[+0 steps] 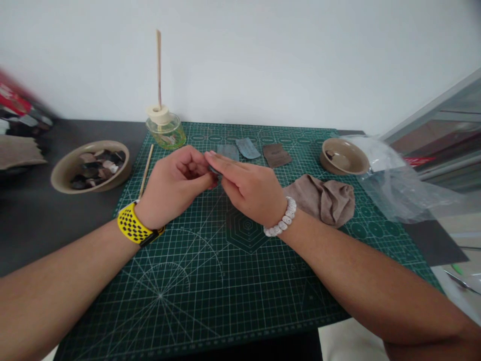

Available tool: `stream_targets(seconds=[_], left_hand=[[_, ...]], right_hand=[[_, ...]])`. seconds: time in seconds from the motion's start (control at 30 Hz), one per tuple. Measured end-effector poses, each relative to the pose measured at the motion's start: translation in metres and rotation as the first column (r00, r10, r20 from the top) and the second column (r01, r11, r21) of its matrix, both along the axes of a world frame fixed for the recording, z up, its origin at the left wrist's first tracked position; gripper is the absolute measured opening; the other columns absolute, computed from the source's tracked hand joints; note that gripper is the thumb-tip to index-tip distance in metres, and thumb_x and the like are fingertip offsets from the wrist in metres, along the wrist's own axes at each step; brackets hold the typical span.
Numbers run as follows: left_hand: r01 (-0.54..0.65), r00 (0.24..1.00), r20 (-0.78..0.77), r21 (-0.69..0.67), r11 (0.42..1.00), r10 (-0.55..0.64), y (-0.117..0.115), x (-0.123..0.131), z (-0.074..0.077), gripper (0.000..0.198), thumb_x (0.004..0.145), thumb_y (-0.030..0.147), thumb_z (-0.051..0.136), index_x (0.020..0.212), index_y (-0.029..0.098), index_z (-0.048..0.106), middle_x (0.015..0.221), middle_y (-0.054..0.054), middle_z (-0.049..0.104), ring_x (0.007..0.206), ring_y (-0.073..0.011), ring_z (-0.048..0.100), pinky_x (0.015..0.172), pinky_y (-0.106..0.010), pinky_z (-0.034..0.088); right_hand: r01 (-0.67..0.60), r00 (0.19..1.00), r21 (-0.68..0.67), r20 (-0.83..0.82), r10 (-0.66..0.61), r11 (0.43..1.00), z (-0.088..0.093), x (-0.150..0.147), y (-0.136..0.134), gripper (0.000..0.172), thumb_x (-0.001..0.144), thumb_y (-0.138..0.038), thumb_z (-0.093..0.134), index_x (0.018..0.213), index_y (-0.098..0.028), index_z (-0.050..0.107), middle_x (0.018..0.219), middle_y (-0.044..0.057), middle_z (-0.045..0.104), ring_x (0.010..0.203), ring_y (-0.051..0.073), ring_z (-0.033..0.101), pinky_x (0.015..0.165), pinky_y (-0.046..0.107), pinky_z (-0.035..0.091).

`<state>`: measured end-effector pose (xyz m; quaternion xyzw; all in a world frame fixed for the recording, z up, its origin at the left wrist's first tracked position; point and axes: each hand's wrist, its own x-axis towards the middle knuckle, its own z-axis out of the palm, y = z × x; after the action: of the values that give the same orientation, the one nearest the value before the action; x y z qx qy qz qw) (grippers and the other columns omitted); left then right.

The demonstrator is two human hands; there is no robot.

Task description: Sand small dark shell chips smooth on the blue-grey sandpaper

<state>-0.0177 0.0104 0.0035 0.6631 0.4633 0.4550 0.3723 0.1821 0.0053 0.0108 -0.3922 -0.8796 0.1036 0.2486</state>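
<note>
My left hand (176, 183), with a yellow strap on its wrist, is closed in a pinch above the green cutting mat (188, 281). My right hand (251, 188), wearing a white bead bracelet, meets it fingertip to fingertip. Between the fingertips shows the edge of a small grey-blue piece (215, 171), under the right fingers; whatever else they hold is hidden. Just beyond the hands lie two grey-blue sandpaper-like squares, one flat (227, 152) and one curled (248, 148), and a brown square (276, 155). A crumpled brown cloth (323, 200) rests beside my right wrist.
At left stands a bowl (60, 175) of dark and pale chunks; near it are a thin wooden stick (146, 170) and a glass diffuser bottle (167, 133) with an upright reed. At right, a second bowl (347, 163) holds a small dark piece, next to clear plastic (398, 190).
</note>
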Motion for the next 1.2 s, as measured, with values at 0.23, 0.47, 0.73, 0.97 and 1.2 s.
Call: stream_targets(seconds=[0.23,0.47,0.73,0.97,1.2], left_hand=[[0.042,0.996,0.082,0.022,0.999,-0.044,0.0007,-0.0004,-0.0026,0.016,0.084,0.022,0.079,0.084,0.028,0.064,0.072,0.003,0.077,0.067,-0.0209,0.077,0.066,-0.036,0.064],[0.02,0.999,0.028,0.03,0.999,-0.021,0.0013,-0.0028,-0.0015,0.019,0.087,0.025,0.082,0.086,0.027,0.063,0.069,0.003,0.071,0.061,-0.019,0.069,0.058,-0.033,0.056],[0.017,1.0,-0.027,0.078,0.997,-0.015,0.001,-0.0022,-0.0017,0.018,0.083,0.02,0.078,0.078,0.028,0.063,0.071,0.003,0.072,0.066,-0.0181,0.068,0.061,-0.034,0.055],[0.008,0.995,0.102,0.01,1.0,-0.009,0.001,-0.0014,-0.0032,0.018,0.086,0.024,0.083,0.084,0.029,0.066,0.077,0.002,0.078,0.073,-0.0225,0.076,0.072,-0.04,0.064],[-0.001,0.998,-0.061,0.073,0.997,0.005,0.0035,-0.0028,0.0003,0.014,0.083,0.025,0.077,0.076,0.027,0.065,0.073,0.003,0.072,0.069,-0.0188,0.067,0.066,-0.035,0.057]], right_hand=[[0.04,0.999,-0.026,-0.022,-0.04,0.999,-0.0003,0.0007,0.0005,0.059,0.109,-0.005,0.045,0.164,-0.017,0.064,0.162,0.006,0.071,0.142,0.017,0.075,0.116,0.027,0.061],[0.037,0.996,-0.005,-0.077,-0.037,0.999,-0.0049,0.0022,0.0009,0.058,0.109,-0.006,0.046,0.164,-0.016,0.064,0.156,0.006,0.076,0.13,0.017,0.082,0.112,0.026,0.063],[-0.015,0.999,-0.005,-0.049,0.015,1.0,-0.0047,0.0005,0.0012,0.06,0.11,-0.007,0.041,0.165,-0.017,0.062,0.168,0.001,0.065,0.15,0.013,0.069,0.121,0.024,0.057],[0.047,0.998,-0.018,-0.031,-0.048,0.999,-0.0044,0.0013,0.0031,0.059,0.109,-0.005,0.046,0.165,-0.017,0.063,0.159,0.006,0.074,0.135,0.017,0.079,0.113,0.026,0.063],[0.011,0.999,-0.012,-0.031,-0.011,1.0,-0.0039,0.0002,0.0016,0.061,0.11,-0.006,0.043,0.166,-0.02,0.062,0.167,0.002,0.067,0.148,0.014,0.071,0.122,0.026,0.058]])
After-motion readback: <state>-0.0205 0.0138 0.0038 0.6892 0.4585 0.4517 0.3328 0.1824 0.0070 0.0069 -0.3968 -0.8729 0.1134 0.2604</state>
